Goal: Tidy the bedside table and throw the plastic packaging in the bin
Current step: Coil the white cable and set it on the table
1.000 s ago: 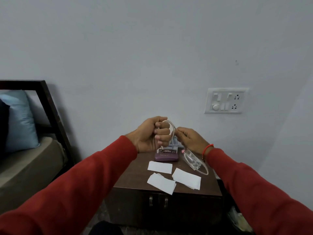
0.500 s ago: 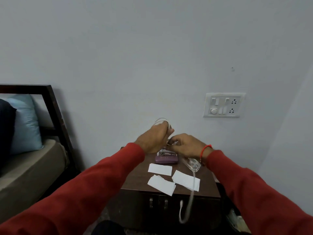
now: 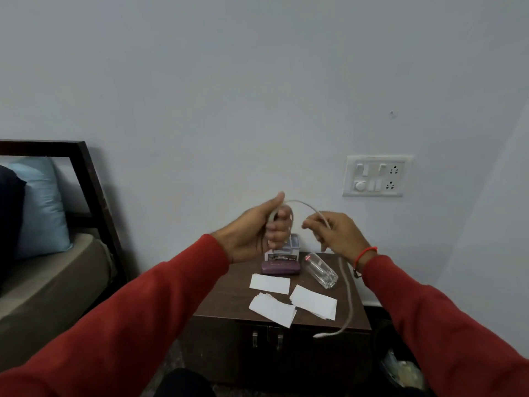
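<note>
Coiling the white cable above the table

Your left hand [image 3: 257,233] is closed around the gathered loops of the cable [image 3: 307,206]; your right hand [image 3: 335,234] pinches the next stretch, and the tail hangs past the table [image 3: 229,287] edge. The cable is thin, pale, light and limp, likely to spring loose, so grip the bundle at its middle. The clear plastic packaging [image 3: 320,270] lies on the table, looks slippery and crushable: pick it up by its sides.

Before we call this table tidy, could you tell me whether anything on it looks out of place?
Yes: a clear glass lies on its side, three paper stacks sit scattered and askew, and the cable trails off the table's front edge.
</note>
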Demonstrator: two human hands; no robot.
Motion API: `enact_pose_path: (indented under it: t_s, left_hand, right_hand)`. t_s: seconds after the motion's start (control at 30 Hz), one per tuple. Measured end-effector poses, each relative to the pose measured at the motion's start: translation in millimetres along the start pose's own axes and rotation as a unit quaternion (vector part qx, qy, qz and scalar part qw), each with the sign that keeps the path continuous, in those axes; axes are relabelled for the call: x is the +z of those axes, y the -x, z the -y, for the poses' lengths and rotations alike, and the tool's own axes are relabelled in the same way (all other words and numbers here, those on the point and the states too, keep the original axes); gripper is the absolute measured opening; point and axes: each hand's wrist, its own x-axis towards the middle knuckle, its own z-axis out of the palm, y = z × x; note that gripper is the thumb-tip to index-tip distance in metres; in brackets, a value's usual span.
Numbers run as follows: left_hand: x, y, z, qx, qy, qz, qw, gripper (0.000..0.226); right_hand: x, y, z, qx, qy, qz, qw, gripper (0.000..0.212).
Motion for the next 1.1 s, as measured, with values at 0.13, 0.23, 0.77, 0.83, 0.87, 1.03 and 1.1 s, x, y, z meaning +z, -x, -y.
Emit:
enact_pose_path:
  t_s: [0.13, 0.23, 0.77, 0.83, 0.87, 1.03, 1.1]
  left_hand:
    - [4, -1, -15, 0.088, 0.108, -0.002, 0.99, 0.037]
    - [6, 0, -13, 0.067, 0.148, 0.035, 0.986, 0.03]
    - [-8, 8, 20, 0.013, -0.386, -0.121, 0.915, 0.087]
    - [-3, 10, 21, -0.05, -0.24, -0.056, 0.968, 0.091]
    - [-2, 10, 22, -0.059, -0.181, -0.022, 0.981, 0.09]
    - [1, 9, 22, -0.011, 0.012, 0.029, 0.999, 0.074]
    - [4, 6, 24, 0.025, 0.041, -0.022, 0.999, 0.065]
  right_hand:
    - [25, 19, -1, 0.047, 0.041, 0.069, 0.996, 0.026]
    - [45, 30, 11, 0.06, 0.122, 0.17, 0.976, 0.022]
    - [5, 24, 62, -0.08, 0.276, 0.036, 0.957, 0.026]
    - [1, 19, 57, -0.073, 0.22, 0.02, 0.972, 0.023]
    - [1, 18, 57, -0.067, 0.172, 0.02, 0.983, 0.018]
    - [7, 25, 51, 0.049, -0.086, 0.108, 0.989, 0.027]
    - [11, 26, 46, 0.059, -0.111, 0.101, 0.987, 0.028]
